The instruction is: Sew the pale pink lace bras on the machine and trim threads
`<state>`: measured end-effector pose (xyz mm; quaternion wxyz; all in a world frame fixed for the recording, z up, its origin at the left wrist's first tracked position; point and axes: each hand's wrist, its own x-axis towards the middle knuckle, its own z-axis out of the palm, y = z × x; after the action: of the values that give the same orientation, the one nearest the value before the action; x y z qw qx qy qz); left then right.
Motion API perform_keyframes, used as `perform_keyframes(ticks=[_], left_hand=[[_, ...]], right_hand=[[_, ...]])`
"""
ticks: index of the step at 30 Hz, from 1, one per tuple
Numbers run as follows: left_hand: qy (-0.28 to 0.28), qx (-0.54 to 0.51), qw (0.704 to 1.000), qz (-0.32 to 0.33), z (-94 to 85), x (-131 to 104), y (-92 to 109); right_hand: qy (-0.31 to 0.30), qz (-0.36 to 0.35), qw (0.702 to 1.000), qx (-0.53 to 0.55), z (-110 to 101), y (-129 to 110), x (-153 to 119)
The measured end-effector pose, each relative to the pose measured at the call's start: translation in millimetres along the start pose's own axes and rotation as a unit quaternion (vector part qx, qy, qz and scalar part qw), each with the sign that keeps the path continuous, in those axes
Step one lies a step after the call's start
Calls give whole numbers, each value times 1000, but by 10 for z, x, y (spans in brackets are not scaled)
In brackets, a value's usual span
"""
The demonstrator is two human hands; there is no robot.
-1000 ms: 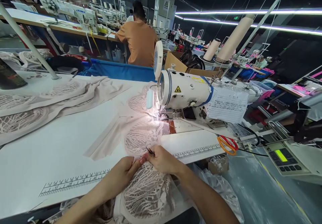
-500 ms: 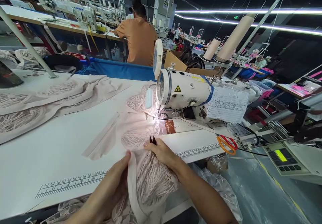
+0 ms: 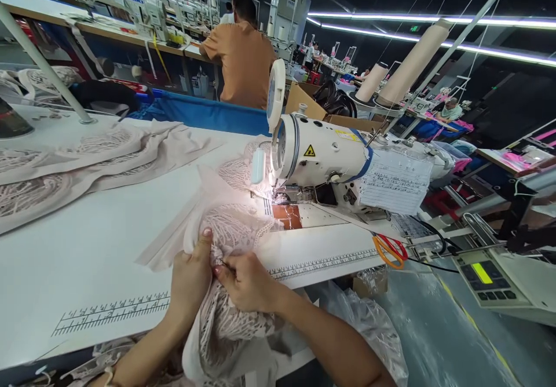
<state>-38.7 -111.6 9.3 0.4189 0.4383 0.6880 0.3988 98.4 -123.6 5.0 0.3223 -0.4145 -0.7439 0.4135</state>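
Note:
Pale pink lace fabric is bunched at the table's front edge, part of it hanging over. My left hand is closed on its band edge, thumb on top. Right beside it, my right hand is curled with its fingertips against the same lace. A small dark bit of the thread snips shows between those fingers; the rest is hidden in the hand. Beyond both hands, the sewing machine has its lamp lit over the needle area, and part of the fabric lies beside it.
More lace pieces lie on the table's left. Orange-and-red-handled scissors rest at the right, near a control panel. Thread cones stand behind the machine. A person in a brown shirt sits beyond a blue cloth bin.
Both hands have moved left and come together on the lace. The fabric near the needle has been drawn toward me. The snips' dark tips, plain before, are now mostly hidden.

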Motion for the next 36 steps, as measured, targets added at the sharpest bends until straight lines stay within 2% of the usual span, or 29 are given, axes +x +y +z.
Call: perform_keyframes(ticks=[2, 4, 8, 10, 12, 14, 16, 17, 18, 19, 20, 21, 22, 23, 24, 25, 26, 28, 30, 31, 34, 36], left_hand=[[-3, 6, 1000, -8, -38, -22, 32], [-41, -34, 998, -44, -70, -33, 64], [-140, -170, 966, -136, -72, 61, 195], [-172, -210, 956, -114, -89, 216, 291], [-177, -221, 958, -49, -172, 436, 367], [-128, -175, 976, 17, -327, 670, 395], [-19, -59, 995, 77, -498, 846, 375], [51, 12, 992, 116, -559, 893, 354], [108, 83, 977, 167, -589, 907, 332], [133, 150, 952, 233, -578, 890, 312], [105, 205, 921, 315, -522, 845, 296], [34, 243, 881, 403, -425, 780, 285], [-93, 268, 821, 495, -292, 702, 277], [-218, 273, 746, 567, -135, 621, 271], [-300, 277, 684, 605, 31, 543, 265], [-336, 276, 647, 627, 192, 474, 258], [-342, 281, 634, 634, 336, 418, 248], [-316, 295, 649, 626, 540, 351, 227], [-288, 300, 676, 609, 625, 350, 215], [-285, 293, 684, 605, 635, 374, 217], [-316, 235, 705, 590, 624, 513, 257], [-316, 212, 741, 552, 640, 617, 290]], right_hand=[[2, 2, 1000, 20, -24, 7, -43], [17, 28, 999, 41, -80, 23, -109], [39, 160, 982, 90, -214, 39, -177], [18, 207, 973, 101, -269, 27, -166], [-4, 235, 968, 87, -322, 11, -164], [-10, 231, 972, 39, -385, -2, -196], [8, 202, 979, -31, -463, -16, -255], [19, 187, 980, -67, -509, -28, -283], [20, 176, 979, -100, -561, -47, -302], [8, 170, 977, -129, -623, -75, -307], [-17, 166, 974, -154, -695, -112, -297], [-52, 157, 970, -178, -780, -159, -271], [-92, 142, 965, -200, -879, -211, -233], [-130, 122, 958, -223, -991, -263, -189], [-162, 100, 949, -250, -1110, -310, -143], [-190, 86, 937, -281, -1232, -344, -101], [-211, 82, 921, -317, -1348, -357, -66], [-190, 104, 883, -417, -1525, -303, -22], [-118, 119, 856, -490, -1591, -140, 7], [-70, 117, 857, -498, -1577, -28, 25], [74, 103, 890, -437, -1417, 331, 119], [130, 117, 896, -409, -1289, 516, 192]])
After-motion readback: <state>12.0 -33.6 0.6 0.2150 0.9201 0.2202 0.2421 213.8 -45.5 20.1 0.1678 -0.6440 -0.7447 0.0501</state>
